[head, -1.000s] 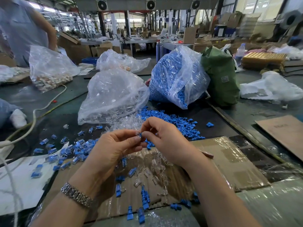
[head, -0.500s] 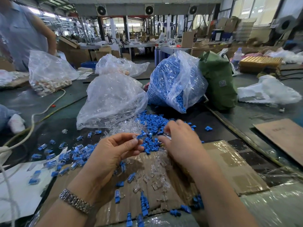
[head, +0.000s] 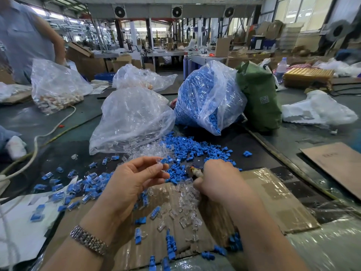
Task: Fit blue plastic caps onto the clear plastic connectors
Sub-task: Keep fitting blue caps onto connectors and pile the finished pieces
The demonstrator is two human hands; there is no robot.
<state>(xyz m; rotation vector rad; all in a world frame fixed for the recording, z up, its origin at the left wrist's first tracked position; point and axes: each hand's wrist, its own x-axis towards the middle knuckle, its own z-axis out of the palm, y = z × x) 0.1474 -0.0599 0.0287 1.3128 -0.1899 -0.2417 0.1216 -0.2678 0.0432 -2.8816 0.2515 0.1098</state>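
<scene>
Head view: capped connector [head: 163,163] pinched in left hand [head: 134,180]; right hand [head: 216,180] since lowered onto loose clear connectors [head: 184,202], fingers curled, grasp unclear. Next pick judged underway.

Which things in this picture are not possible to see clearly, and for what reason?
Head view only:
- Right hand: its fingers curl away behind its back, so what they hold among the clear connectors is hidden.
- Small tool-like thing beside that hand: blurred, half covered.
- Left hand pinches a capped connector: too small to judge the fit.
</scene>
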